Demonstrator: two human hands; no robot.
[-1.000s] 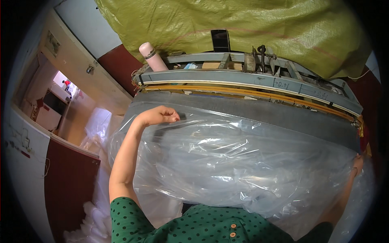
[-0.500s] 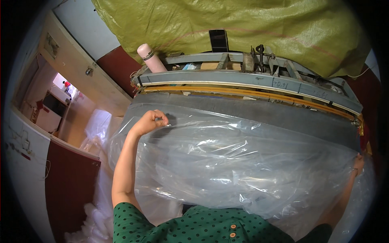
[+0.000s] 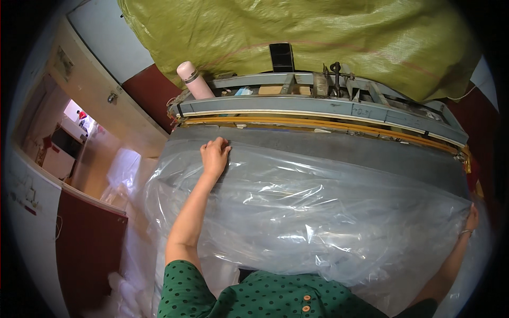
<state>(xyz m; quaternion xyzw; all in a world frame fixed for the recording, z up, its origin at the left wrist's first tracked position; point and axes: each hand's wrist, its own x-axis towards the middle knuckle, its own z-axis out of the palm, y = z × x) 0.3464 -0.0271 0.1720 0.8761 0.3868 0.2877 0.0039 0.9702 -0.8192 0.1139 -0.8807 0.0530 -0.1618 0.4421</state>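
A wide sheet of clear plastic film (image 3: pixel 275 212) lies wrinkled and shiny over a dark grey work surface (image 3: pixel 339 148) and hangs toward my body. My left hand (image 3: pixel 214 158) is at the film's far edge, left of the middle, its fingers curled and pinched at that edge; the fingertips are partly hidden. At the far right my right hand (image 3: pixel 472 218) grips the film's corner by the end of the surface. The film between the two hands has a nearly straight far edge.
Behind the surface runs a grey metal frame (image 3: pixel 238 104) with orange strips (image 3: pixel 318 122). A pink bottle (image 3: pixel 195 82) and a black phone (image 3: pixel 281 57) stand there, before a yellow-green woven sheet (image 3: pixel 371 42). More film (image 3: pixel 124 172) lies at left near an open door (image 3: pixel 101 79).
My left hand has moved right and slightly farther away, turning so its back shows and its fingers point away. My right hand stays at the corner. The view has shifted slightly.
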